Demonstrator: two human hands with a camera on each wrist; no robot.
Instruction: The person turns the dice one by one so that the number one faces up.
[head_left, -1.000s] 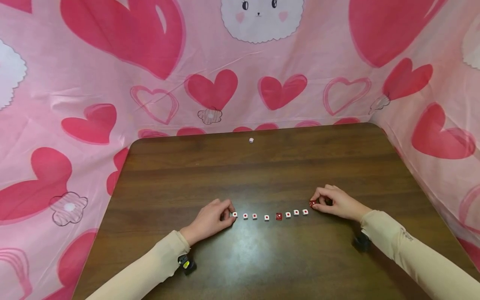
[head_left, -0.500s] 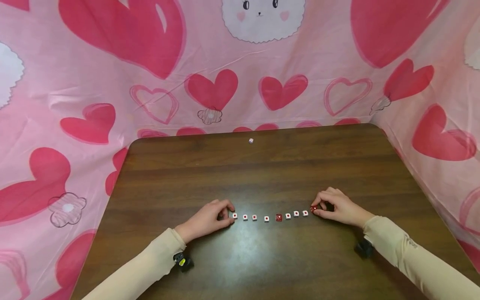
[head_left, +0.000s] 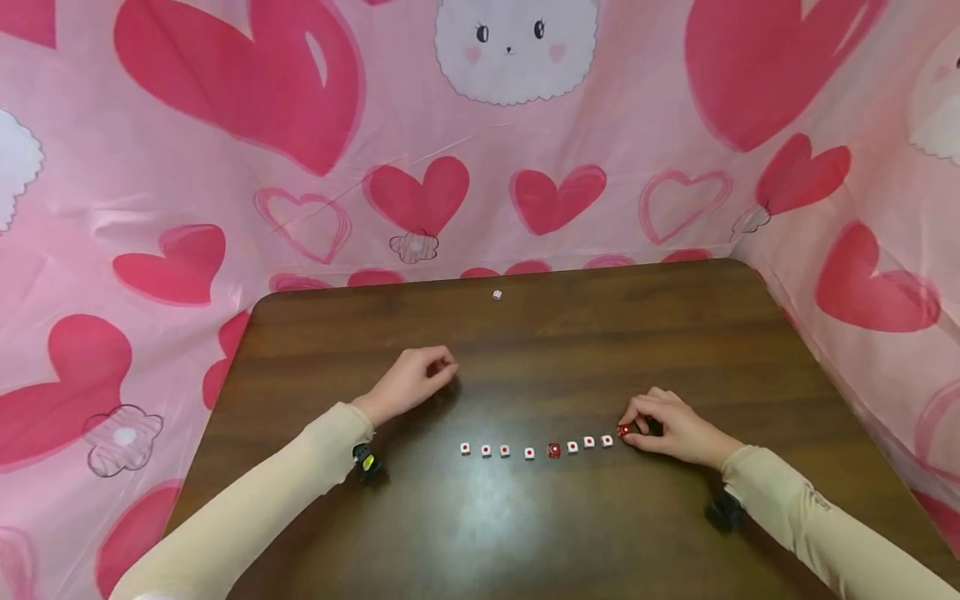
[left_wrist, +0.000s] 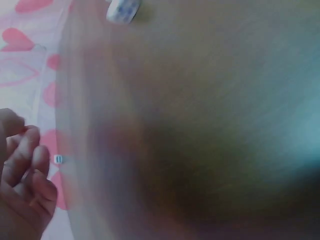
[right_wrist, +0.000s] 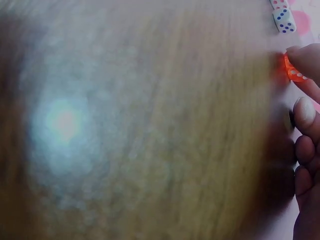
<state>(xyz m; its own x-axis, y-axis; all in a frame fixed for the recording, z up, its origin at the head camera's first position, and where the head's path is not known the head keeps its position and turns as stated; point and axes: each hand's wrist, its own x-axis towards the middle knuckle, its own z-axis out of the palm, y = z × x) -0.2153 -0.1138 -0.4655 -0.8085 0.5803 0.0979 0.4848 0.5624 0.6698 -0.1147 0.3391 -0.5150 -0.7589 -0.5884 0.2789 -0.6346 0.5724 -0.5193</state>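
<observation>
A row of small dice runs across the middle of the table. Several are white with a red dot on top, such as the leftmost white die (head_left: 465, 448), and a clear red die (head_left: 554, 450) sits among them. At the row's right end my right hand (head_left: 671, 425) pinches another red die (head_left: 625, 430) between thumb and index finger, beside the last white die (head_left: 607, 440). My left hand (head_left: 408, 383) is beyond the row's left end, fingers loosely curled, with nothing visible in them. In the left wrist view, the near white die (left_wrist: 123, 11) is at the top.
A lone white die (head_left: 497, 295) lies near the far edge of the brown wooden table (head_left: 337, 333). Pink cloth (head_left: 300, 150) with hearts hangs behind the table and along its sides. Each wrist carries a small black camera.
My left hand has left the leftmost white die and moved away toward the far side of the table. My right hand keeps its pinch on the red die, with little movement.
</observation>
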